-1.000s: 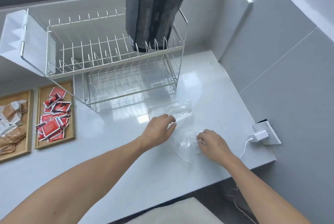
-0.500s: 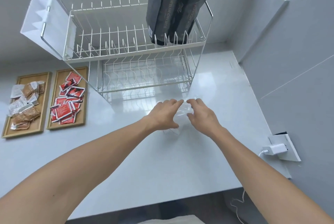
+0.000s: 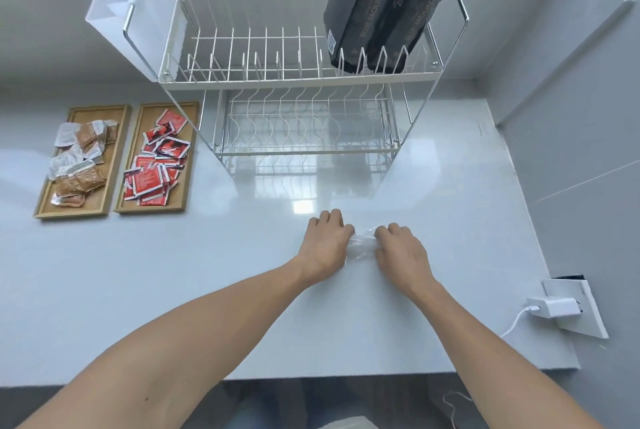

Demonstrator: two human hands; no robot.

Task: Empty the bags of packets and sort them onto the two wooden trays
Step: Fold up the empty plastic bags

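I see both hands close together on the white counter, in front of the dish rack. My left hand and my right hand each have fingers curled down onto a crumpled clear plastic bag, which is bunched between them and lies on the counter; each hand grips one end of it. I cannot tell whether there are one or two bags in that bunch, as the plastic is see-through and mostly hidden under the knuckles.

The two wooden trays sit side by side at the far left of the counter, well apart from the hands. The left tray holds brown and silver packets in a loose heap. The right tray holds red packets, overlapping one another.

On the top tier of the rack, at its right end, stands a dark bag with pale lettering, leaning toward the back. A white cutlery holder hangs on the rack's left side. At the right wall a white charger is plugged into a socket plate, its cable running down off the counter edge
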